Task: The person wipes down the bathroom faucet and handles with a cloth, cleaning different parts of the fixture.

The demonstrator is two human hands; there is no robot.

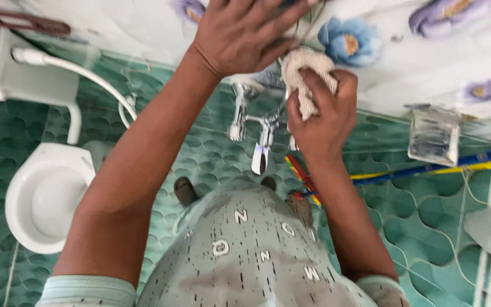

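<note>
My left hand (242, 34) is raised against the white flower-patterned wall tile (393, 62), fingers spread and pressed flat near the top of the view. My right hand (319, 116) is closed around a cream woven cloth (302, 71), holding it against the wall just above a chrome wall tap (259, 133). The tap has two side handles and a spout pointing down. My two hands are close together, the cloth between them.
A white toilet bowl (44, 196) with its cistern (18, 68) and white hose (92, 77) stands at left. A clear plastic holder (434, 135) hangs on the wall at right. Blue and yellow sticks (427, 167) lean below it. The floor (421, 222) is green tile.
</note>
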